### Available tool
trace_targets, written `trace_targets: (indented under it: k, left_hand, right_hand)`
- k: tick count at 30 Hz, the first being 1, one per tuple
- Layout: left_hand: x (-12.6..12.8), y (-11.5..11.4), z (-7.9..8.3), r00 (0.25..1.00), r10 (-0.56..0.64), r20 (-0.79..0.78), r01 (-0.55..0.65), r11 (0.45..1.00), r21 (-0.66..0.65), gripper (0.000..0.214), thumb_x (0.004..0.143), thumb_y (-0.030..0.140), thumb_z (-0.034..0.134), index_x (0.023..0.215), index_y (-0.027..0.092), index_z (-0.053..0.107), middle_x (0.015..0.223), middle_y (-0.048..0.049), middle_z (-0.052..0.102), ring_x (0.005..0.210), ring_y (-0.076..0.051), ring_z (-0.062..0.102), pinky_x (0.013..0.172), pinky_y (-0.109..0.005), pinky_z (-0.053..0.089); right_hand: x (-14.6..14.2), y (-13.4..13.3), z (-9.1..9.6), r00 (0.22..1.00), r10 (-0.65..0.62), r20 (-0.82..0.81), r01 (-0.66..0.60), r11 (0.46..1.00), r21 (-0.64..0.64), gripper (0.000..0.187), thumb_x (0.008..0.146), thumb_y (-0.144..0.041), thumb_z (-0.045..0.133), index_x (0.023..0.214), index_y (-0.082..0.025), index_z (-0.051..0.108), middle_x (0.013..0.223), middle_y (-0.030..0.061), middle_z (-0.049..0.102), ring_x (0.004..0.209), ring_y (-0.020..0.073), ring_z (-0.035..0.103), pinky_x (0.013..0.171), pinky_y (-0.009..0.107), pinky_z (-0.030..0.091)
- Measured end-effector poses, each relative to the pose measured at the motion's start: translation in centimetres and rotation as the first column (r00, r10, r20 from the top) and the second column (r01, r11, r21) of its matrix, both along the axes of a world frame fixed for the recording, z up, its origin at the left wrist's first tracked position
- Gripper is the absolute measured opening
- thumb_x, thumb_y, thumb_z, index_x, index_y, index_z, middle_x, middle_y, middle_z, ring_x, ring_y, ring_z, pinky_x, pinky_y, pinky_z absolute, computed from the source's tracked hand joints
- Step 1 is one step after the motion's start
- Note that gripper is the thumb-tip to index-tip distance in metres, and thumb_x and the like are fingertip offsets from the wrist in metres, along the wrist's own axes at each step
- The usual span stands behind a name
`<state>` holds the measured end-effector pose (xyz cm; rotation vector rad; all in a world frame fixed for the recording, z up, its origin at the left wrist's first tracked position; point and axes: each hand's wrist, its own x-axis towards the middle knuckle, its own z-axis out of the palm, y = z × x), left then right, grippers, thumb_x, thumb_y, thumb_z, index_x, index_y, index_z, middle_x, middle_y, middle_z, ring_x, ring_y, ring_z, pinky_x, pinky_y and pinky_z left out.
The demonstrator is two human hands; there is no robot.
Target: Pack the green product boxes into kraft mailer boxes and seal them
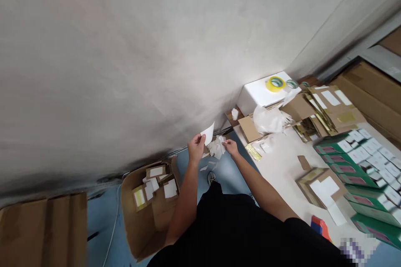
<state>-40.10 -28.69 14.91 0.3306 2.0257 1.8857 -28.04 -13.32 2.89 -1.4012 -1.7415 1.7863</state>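
My left hand (196, 147) is closed, pinching a small white sheet of paper (208, 134) between thumb and fingers, one corner pointing up. To its right, my right hand (231, 147) is also closed, thumb and fingertips pressed together. What its fingertips grip, perhaps a bit of white paper, is too small to make out. Below and behind both hands lies a heap of crumpled white paper (216, 147), with loose scraps on the blue floor near my shoe (211, 177).
An open carton (138, 229) with labelled cardboard pieces stands at left. On the right, a white table (278, 175) bears flattened boxes (335, 104), green cartons of small white boxes (360, 179) and a red-and-blue tool (321, 227). Yellow tape (270, 84) sits on a white box (260, 96). A wall rises ahead.
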Motion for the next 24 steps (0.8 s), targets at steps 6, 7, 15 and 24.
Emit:
trace_targets:
  k: [6, 7, 15, 24]
  left_hand:
    - [-1.5, -4.6, -1.0, 0.999, -0.020, -0.040, 0.014, 0.992, -0.128, 0.036, 0.087, 0.052, 0.068, 0.079, 0.018, 0.073, 0.069, 0.0001, 0.066, 0.065, -0.015, 0.060, 0.062, -0.023, 0.045]
    - [-1.7, -5.1, -1.2, 0.999, -0.020, -0.044, 0.014, 0.990, -0.141, 0.036, 0.088, 0.052, 0.067, 0.079, 0.018, 0.074, 0.069, -0.0001, 0.066, 0.066, -0.015, 0.060, 0.061, -0.023, 0.045]
    - [-2.2, -3.8, -1.8, 0.992, -0.091, -0.085, 0.073, 0.978, -0.195, 0.035, 0.091, 0.051, 0.064, 0.080, 0.019, 0.074, 0.072, -0.0014, 0.069, 0.068, -0.015, 0.061, 0.065, -0.024, 0.047]
    - [0.4, 3.9, -0.3, 0.903, -0.216, -0.371, 0.149, 0.968, -0.201, 0.028, 0.096, 0.043, 0.062, 0.089, 0.019, 0.076, 0.082, -0.0037, 0.073, 0.072, -0.015, 0.065, 0.073, -0.026, 0.052]
  right_hand:
    - [-5.0, 0.5, -3.7, 0.979, -0.035, 0.200, 0.021, 0.997, 0.071, 0.026, 0.067, -0.047, 0.074, 0.070, -0.022, 0.067, 0.067, 0.0004, 0.071, 0.071, 0.0190, 0.065, 0.069, 0.028, 0.050]
    - [-5.3, 0.8, -4.1, 0.976, -0.046, 0.215, 0.031, 0.997, 0.071, 0.023, 0.066, -0.044, 0.073, 0.071, -0.022, 0.067, 0.071, 0.0019, 0.072, 0.074, 0.0201, 0.066, 0.072, 0.029, 0.050]
    - [-2.0, 0.8, -4.3, 0.965, -0.144, 0.218, 0.136, 0.989, 0.052, 0.022, 0.065, -0.040, 0.066, 0.078, -0.022, 0.068, 0.085, 0.0048, 0.076, 0.081, 0.0228, 0.069, 0.075, 0.032, 0.051]
    - [3.5, 0.8, 6.7, 0.973, -0.108, -0.206, 0.085, 0.989, -0.118, 0.039, 0.072, -0.059, 0.077, 0.082, -0.022, 0.070, 0.082, 0.0045, 0.077, 0.083, 0.0220, 0.071, 0.071, 0.030, 0.050]
